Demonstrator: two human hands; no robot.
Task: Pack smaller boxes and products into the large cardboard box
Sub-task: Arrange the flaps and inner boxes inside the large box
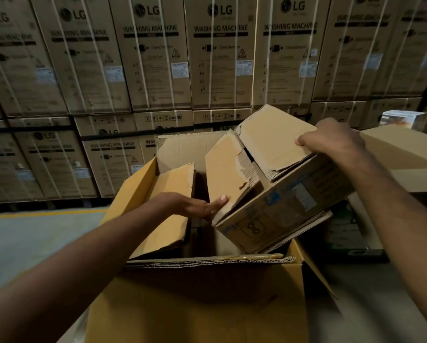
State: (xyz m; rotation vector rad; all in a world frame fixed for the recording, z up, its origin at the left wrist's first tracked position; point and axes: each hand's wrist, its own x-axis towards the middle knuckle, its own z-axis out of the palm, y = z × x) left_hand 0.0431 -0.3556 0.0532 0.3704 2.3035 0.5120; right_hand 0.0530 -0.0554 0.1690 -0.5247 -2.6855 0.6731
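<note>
head view: a large cardboard box (207, 305) stands open in the middle of the frame, its near wall towards the camera and its left flap (133, 191) standing upright. inside its left half a bent cardboard panel (173, 219) leans at a slant; whether it is a flap or a separate piece is not clear.

a smaller box (281, 206), brown with blue print and a pale label on its side, hangs tilted over the right half of the opening. its lower corner dips below the large box's rim, and its loose top flaps are partly raised.

the left hand (190, 205) holds the smaller box at its near left corner: the thumb lies on the flap and the fingers are tucked out of sight beneath. the right hand (331, 139) grasps the far right top flap, fingers curled over its edge.

behind, a wall of stacked washing machine cartons (220, 58) bound with white straps fills the background. a grey floor (34, 243) with a yellow line shows at the left. at the right, a small white box (403, 117) sits above a long brown carton (405, 149).
</note>
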